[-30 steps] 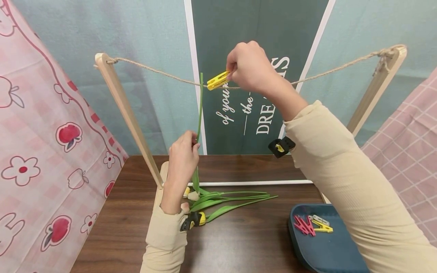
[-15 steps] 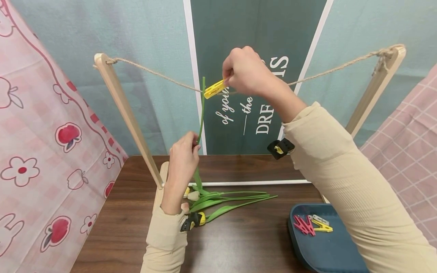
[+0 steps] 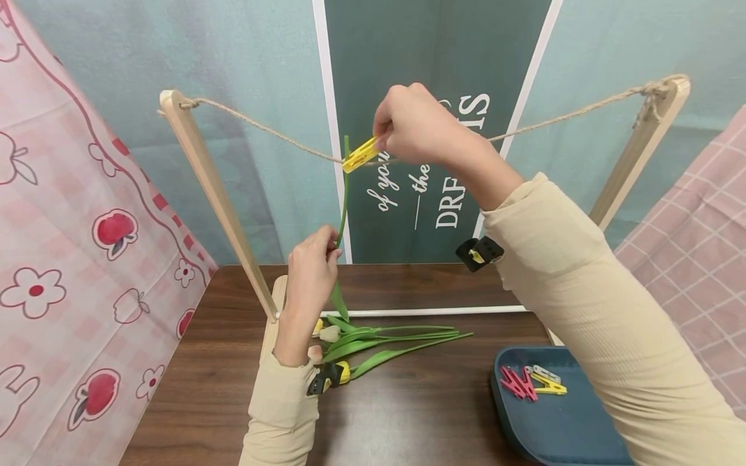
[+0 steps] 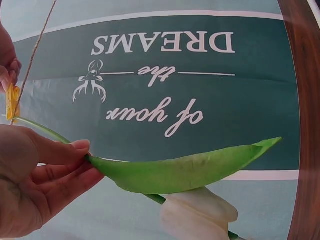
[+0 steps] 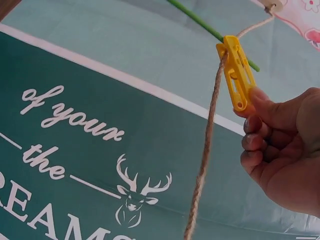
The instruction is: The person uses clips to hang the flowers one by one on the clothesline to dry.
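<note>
My left hand (image 3: pixel 311 265) pinches the green stem of a white tulip (image 4: pixel 195 215), which hangs flower down with a broad leaf (image 4: pixel 185 170) beside it. The stem's bare end rises past the twine (image 3: pixel 268 131). At that crossing my right hand (image 3: pixel 416 126) pinches a yellow clothespin (image 3: pixel 360 155) by its handle end. The clothespin's tip lies over both stem and twine in the right wrist view, where the twine (image 5: pixel 207 150) sags away below it. Whether its tip bites fully on both cannot be told.
Wooden posts (image 3: pixel 218 200) hold the twine at each side, with a white rod (image 3: pixel 431 312) low between them. More tulips (image 3: pixel 373 346) lie on the brown table (image 3: pixel 402 414). A dark blue tray (image 3: pixel 574 427) at the right holds red, yellow and grey clothespins (image 3: pixel 527 383).
My right hand has moved down and left, bringing the clothespin from beside the stem onto it. The twine's middle has dipped lower. My left hand stays nearly still.
</note>
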Available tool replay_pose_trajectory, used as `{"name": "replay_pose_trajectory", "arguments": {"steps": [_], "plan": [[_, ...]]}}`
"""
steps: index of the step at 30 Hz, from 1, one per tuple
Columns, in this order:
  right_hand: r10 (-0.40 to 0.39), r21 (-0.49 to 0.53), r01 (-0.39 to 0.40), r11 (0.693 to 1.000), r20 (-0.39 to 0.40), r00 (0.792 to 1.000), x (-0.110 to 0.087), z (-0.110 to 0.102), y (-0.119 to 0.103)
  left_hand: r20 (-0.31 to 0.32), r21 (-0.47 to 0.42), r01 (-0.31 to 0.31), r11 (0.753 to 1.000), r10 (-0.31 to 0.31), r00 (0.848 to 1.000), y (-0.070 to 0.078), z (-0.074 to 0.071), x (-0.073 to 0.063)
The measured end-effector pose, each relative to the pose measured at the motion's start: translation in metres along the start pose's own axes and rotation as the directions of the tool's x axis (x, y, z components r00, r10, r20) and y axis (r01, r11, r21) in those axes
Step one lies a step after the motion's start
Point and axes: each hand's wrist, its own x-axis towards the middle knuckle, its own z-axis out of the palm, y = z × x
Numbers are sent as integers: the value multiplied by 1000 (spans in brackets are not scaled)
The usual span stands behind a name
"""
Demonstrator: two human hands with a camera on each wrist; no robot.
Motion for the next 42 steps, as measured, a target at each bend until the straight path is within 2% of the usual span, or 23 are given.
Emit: {"name": "replay_pose_trajectory", "arguments": {"steps": [12, 16, 22, 29, 34, 42], "plan": [[90, 67, -93, 993, 51, 995, -13, -6, 6, 55, -8, 36, 999, -36, 998, -1, 0, 0], [120, 82, -128, 988, 99, 988, -19, -6, 10, 50, -2, 30, 1000, -29, 998, -3, 1, -1], [107, 69, -118, 991, 145, 984, -30, -4, 21, 32, -3, 12, 1000, -12, 999, -5, 1, -2], [133, 130, -159, 979, 192, 972, -48, 7, 34, 45, 4, 26, 1000, -27, 999, -7, 1, -6], [140, 189, -177, 966, 194, 971, -64, 21, 46, 76, 19, 33, 999, -34, 997, -8, 1, -9], [160, 231, -219, 948, 251, 955, -90, 43, 67, 112, 49, 54, 997, -59, 992, -8, 2, -12]]}}
